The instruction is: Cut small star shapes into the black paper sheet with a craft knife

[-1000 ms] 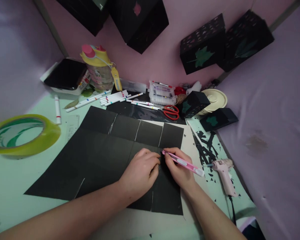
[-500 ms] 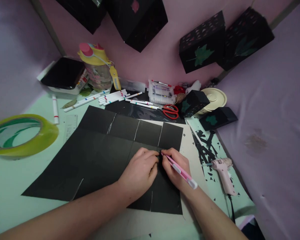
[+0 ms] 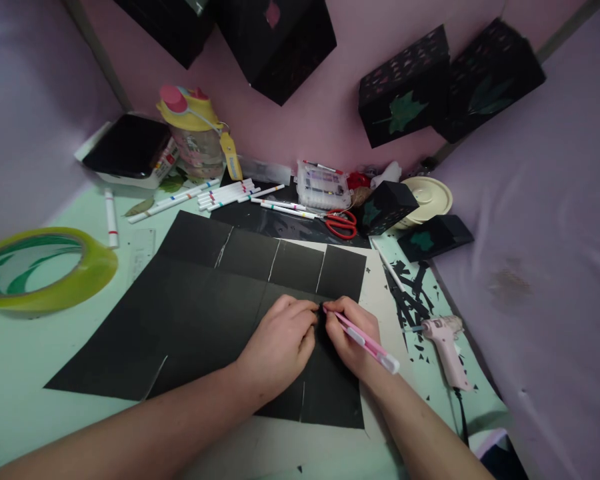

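Observation:
A large sheet of black card (image 3: pixel 195 320) lies in front of me, with fold lines and slits cut in from its far and near edges. My left hand (image 3: pixel 283 343) lies on it right of the middle, fingers stretched out and pressing it down. My right hand (image 3: pixel 353 330) is closed around a slim pink craft knife (image 3: pixel 363 339) with a white slider and end. The knife's tip meets the card just beside my left fingertips; the blade itself is hidden by my fingers.
Under the card is a pale board (image 3: pixel 387 327). To the right are black paper scraps (image 3: pixel 413 297) and a pink glue gun (image 3: pixel 447 350). Red-handled scissors (image 3: pixel 341 224) and markers (image 3: pixel 225 195) lie behind. Left is a tape roll (image 3: pixel 97 263). Black paper lanterns (image 3: pixel 405 87) hang above.
The rear end of the craft knife has shifted very slightly right. My left hand and the card stay in place.

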`<state>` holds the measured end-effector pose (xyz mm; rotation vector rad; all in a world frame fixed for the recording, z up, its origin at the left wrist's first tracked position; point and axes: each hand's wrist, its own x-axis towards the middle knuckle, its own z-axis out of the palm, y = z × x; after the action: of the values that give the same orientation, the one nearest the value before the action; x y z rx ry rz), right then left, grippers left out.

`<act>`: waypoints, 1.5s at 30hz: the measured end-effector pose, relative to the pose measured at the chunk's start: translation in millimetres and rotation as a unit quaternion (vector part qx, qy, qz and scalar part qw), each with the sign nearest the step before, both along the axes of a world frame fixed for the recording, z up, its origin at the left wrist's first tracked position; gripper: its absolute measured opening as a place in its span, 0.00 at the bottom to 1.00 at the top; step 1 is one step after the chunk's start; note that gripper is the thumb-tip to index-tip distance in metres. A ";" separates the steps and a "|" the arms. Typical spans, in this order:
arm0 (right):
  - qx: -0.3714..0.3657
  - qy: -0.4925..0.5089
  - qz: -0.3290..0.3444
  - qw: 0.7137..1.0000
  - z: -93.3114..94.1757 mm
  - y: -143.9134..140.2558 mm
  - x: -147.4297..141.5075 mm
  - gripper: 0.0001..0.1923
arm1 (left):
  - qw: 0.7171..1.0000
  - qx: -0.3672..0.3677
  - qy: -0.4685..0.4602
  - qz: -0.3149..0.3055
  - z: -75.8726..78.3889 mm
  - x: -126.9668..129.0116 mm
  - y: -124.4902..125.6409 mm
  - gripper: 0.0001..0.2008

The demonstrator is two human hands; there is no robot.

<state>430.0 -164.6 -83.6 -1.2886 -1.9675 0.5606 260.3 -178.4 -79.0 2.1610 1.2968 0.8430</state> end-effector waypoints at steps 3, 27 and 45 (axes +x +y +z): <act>-0.003 0.002 -0.001 1.000 -0.3 0.1 0.0 0.05 | 1.000 0.002 -0.001 0.000 0.4 0.1 0.1 0.08; -0.037 0.056 -0.061 0.996 4.4 1.7 -1.1 0.05 | 1.000 0.000 -0.005 -0.006 3.2 -0.4 0.2 0.09; -0.025 0.056 -0.039 0.997 4.3 2.5 -2.7 0.05 | 1.000 -0.009 -0.001 -0.009 3.5 -0.3 -0.6 0.08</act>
<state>427.3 -162.0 -79.3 -1.3309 -1.8134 0.6336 260.0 -179.0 -75.5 2.1553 1.2766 0.8224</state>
